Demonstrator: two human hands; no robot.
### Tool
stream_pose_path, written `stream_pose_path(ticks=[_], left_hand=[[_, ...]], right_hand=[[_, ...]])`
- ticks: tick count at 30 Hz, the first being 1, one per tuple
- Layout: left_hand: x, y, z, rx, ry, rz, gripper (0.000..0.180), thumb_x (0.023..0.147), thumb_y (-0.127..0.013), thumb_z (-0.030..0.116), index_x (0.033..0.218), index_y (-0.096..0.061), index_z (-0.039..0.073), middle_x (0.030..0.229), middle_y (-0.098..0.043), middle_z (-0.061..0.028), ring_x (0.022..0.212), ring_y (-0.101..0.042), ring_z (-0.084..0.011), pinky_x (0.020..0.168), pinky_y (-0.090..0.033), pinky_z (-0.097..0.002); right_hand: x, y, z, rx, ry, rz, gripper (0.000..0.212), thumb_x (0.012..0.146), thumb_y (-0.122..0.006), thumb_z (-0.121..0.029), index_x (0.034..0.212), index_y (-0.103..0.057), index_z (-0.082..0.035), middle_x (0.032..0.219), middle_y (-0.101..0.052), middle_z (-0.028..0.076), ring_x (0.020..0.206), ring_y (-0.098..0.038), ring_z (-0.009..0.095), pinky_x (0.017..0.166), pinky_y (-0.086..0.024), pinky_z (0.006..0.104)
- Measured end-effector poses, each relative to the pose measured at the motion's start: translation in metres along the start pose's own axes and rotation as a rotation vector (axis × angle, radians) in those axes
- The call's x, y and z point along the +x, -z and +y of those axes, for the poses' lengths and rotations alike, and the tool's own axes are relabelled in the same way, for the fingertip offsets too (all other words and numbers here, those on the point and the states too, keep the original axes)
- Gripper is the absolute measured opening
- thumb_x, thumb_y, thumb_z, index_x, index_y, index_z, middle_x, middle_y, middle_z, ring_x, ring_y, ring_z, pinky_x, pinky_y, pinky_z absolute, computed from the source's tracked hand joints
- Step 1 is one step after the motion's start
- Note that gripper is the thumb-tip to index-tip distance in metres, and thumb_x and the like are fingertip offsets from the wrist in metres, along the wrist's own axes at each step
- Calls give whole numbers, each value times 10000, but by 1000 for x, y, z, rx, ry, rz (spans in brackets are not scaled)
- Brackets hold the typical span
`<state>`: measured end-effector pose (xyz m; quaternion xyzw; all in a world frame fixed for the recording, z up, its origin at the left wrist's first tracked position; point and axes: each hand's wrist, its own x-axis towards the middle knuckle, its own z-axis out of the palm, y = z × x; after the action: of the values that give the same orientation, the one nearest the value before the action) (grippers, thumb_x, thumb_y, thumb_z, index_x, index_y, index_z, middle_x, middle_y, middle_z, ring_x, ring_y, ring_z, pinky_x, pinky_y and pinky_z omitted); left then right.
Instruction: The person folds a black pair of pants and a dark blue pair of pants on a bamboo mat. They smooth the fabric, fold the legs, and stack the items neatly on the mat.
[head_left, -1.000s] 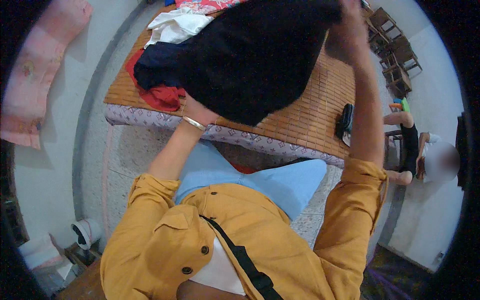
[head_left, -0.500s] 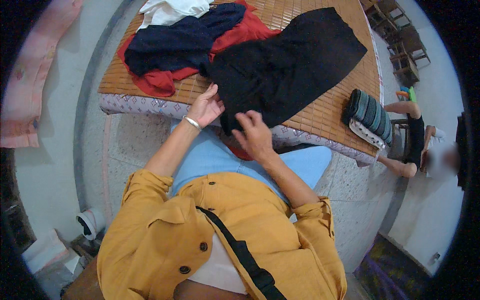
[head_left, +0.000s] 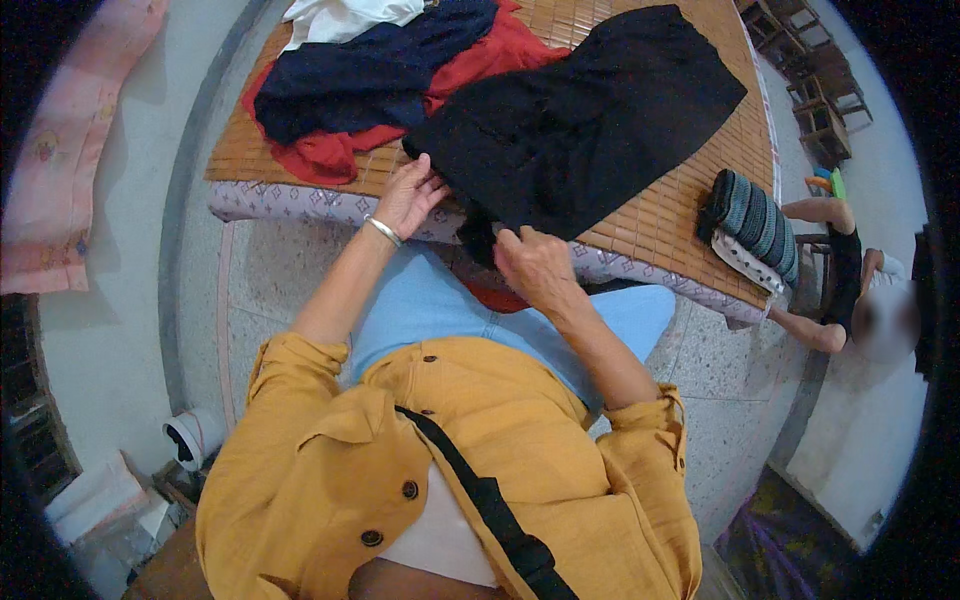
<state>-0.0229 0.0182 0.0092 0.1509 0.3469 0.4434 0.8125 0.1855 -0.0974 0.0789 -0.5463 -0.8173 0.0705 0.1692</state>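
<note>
A black garment [head_left: 590, 120] lies spread at a slant over the bamboo mat, its near end hanging a little past the edge. My left hand [head_left: 408, 200], with a silver bangle at the wrist, has its thumb and fingers closed on the garment's near left edge. At the near right, my right hand [head_left: 538, 262] is closed in a pinch on the dark cloth; its fingertips are partly hidden. Left of the black garment, a navy garment [head_left: 350, 85] lies on top of red cloth [head_left: 318, 160], with a white garment [head_left: 360, 18] behind them.
The bamboo mat [head_left: 640, 240] covers a bed-like platform with patterned cloth at its edge. A folded striped textile stack [head_left: 750, 225] sits at its right corner. Beyond that, another person's legs [head_left: 825, 215] show. Wooden stools [head_left: 820, 115] stand at the far right.
My right hand's fingers, loose and blurred before, have closed on the garment's near edge. My left hand stays at the left edge. The whole view has shifted slightly.
</note>
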Motion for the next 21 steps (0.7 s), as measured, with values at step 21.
stream_pose_path(ticks=[21], left_hand=[[-12,-73,78,1046,-1354,296,322,668,-509,-98,967,-475,17,949,-477,-79,904,-498,-198,855,-396,-292]], right_hand=[[-37,71,24,104,-200,592,601,525,-532,89,1097,-583,-89,1093,-532,132,972,-526,338,796,-454,376]])
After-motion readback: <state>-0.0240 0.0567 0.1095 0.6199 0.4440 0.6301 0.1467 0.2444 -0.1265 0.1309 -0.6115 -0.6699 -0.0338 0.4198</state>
